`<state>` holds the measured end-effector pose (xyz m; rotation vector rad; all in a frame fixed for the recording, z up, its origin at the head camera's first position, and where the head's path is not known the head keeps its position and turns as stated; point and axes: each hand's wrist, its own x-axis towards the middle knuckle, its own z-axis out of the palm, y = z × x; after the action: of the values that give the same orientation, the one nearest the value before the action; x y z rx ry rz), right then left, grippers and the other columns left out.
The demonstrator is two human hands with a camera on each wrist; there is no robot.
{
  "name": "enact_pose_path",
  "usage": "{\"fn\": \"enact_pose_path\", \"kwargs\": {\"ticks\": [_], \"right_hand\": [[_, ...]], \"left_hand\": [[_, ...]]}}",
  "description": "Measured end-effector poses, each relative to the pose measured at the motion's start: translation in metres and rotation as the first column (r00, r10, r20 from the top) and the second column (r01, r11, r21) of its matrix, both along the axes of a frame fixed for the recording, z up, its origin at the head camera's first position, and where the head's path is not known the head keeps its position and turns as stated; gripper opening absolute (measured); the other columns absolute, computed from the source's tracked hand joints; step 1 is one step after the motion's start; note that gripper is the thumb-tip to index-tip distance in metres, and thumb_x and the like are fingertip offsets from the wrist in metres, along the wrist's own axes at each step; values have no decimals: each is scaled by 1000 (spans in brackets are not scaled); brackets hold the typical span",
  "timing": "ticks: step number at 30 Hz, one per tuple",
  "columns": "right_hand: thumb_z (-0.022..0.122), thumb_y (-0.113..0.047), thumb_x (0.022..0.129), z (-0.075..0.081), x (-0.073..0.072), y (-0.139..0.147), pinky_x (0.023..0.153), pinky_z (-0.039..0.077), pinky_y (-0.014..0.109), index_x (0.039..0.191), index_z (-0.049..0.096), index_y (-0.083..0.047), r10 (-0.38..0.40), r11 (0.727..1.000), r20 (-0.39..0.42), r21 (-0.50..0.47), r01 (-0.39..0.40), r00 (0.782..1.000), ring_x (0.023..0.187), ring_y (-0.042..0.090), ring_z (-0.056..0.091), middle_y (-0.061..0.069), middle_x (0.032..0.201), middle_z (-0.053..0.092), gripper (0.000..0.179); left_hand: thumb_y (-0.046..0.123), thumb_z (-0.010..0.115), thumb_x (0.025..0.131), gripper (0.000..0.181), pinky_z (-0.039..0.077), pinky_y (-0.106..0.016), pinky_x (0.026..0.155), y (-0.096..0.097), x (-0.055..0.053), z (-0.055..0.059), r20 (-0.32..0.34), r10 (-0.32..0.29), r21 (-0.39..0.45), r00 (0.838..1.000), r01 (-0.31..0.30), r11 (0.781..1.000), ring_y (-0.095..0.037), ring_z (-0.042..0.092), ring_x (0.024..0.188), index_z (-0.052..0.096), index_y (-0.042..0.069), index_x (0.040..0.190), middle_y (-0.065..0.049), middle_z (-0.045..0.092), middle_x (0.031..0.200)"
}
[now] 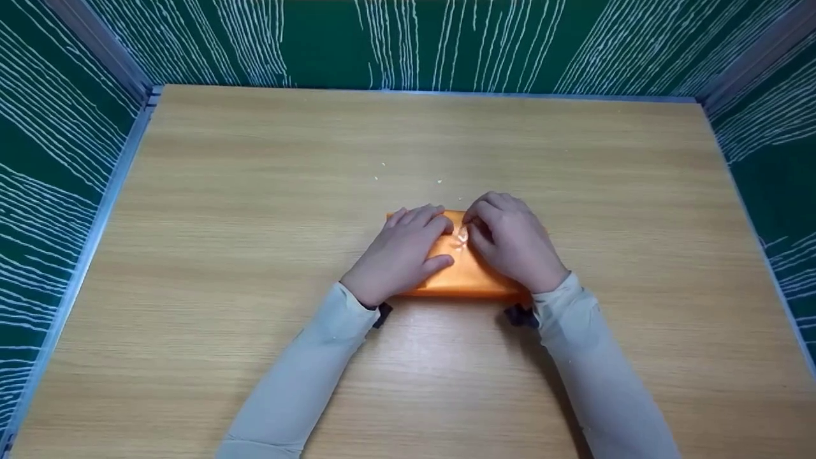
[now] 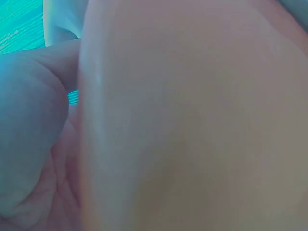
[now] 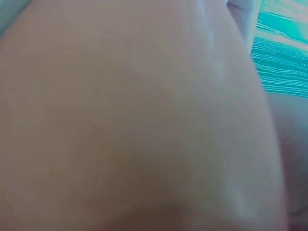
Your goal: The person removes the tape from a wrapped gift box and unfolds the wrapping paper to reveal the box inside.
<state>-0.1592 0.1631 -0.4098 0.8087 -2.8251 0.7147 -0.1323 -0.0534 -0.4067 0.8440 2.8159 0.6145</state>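
Note:
A flat orange package (image 1: 468, 278) with a glossy surface lies on the table under both hands. My left hand (image 1: 408, 248) rests on its left part, fingers spread over the top and thumb toward the middle. My right hand (image 1: 513, 239) is over the right part, fingers curled, with thumb and forefinger pinching at a small shiny, wrinkled spot (image 1: 461, 236) mid-package. What exactly lies between those fingertips is too small to tell. The left wrist view shows a curled finger or thumb (image 2: 31, 130) beside a large blurred surface; the right wrist view is mostly blurred and the fingertips are hidden.
Several tiny white scraps (image 1: 439, 182) lie on the wooden table (image 1: 255, 191) beyond the package. Green walls with white streaks (image 1: 325, 44) stand along the back and sides, and blue tape (image 1: 95, 223) runs along the table's edges.

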Motion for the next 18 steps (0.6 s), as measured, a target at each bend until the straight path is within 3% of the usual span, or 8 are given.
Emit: {"fn": "enact_pose_path", "kwargs": {"ticks": [9, 18], "right_hand": [[73, -15, 96, 0, 1, 2, 103, 47, 50, 116, 74, -5, -27, 1000, 77, 16, 25, 997, 114, 33, 56, 12, 121, 63, 23], [72, -12, 96, -4, 0, 3, 99, 47, 51, 95, 74, -6, -1, 999, -5, -44, 0, 1000, 108, 34, 59, 13, 113, 65, 6]], "left_hand": [[42, 60, 104, 47, 20, -49, 126, -1, 1, 0, 7, -3, -24, 1000, 3, 1000, -27, 33, 152, 56, 12, 139, -10, 43, 160], [42, 60, 104, 47, 20, -48, 125, 1, 1, 0, 12, -4, -35, 1000, 4, 999, -27, 32, 152, 56, 12, 140, -10, 42, 161]]}}
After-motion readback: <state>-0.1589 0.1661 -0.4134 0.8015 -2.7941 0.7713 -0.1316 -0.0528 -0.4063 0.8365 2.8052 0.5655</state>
